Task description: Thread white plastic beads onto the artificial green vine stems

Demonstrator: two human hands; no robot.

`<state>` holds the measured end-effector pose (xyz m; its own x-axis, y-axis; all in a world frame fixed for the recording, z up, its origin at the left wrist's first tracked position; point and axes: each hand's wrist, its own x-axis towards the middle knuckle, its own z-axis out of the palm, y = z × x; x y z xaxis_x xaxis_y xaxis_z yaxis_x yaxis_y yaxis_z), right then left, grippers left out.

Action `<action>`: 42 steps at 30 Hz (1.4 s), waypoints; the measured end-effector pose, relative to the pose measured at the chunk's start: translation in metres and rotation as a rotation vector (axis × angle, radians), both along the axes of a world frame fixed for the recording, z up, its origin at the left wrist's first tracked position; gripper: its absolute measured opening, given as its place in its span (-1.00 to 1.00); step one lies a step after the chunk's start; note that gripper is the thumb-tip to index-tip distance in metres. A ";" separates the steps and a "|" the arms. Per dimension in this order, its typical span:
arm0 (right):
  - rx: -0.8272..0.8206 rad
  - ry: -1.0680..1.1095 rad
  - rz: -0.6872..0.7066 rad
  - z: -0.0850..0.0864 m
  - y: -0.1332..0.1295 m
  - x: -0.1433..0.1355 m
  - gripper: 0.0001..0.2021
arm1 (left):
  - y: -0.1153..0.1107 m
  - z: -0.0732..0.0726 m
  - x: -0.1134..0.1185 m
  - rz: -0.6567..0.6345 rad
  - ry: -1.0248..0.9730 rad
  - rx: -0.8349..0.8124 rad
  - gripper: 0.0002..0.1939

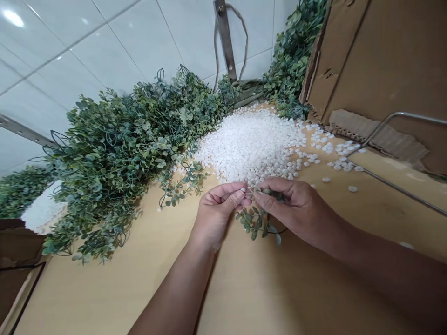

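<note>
Tan surface (167, 265) supports the work. Near its middle, a leafy artificial sprig (253, 221) hangs under the right hand (296, 202), fingers pinching its stem. The left hand (214, 209) pinches a small white piece (243, 190). For control, grip close to the joint; align before pressing. Beyond: white plastic pieces (247, 144); far left, heaped artificial foliage (129, 135).

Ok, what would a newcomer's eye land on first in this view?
Probably the bright white heap of small pieces on the table, just beyond the hands, with strays scattered to its right. Next, the big tangle of green foliage left of it, against the tiled wall. Then the left hand and right hand, meeting over a small leafy sprig at center.
</note>
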<state>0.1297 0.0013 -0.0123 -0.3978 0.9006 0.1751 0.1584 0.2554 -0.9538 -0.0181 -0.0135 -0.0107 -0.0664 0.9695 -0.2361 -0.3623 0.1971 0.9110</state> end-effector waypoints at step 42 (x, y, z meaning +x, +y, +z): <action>0.270 -0.146 -0.119 -0.004 -0.004 -0.004 -0.82 | -0.002 -0.006 0.004 -0.052 0.003 0.046 -0.82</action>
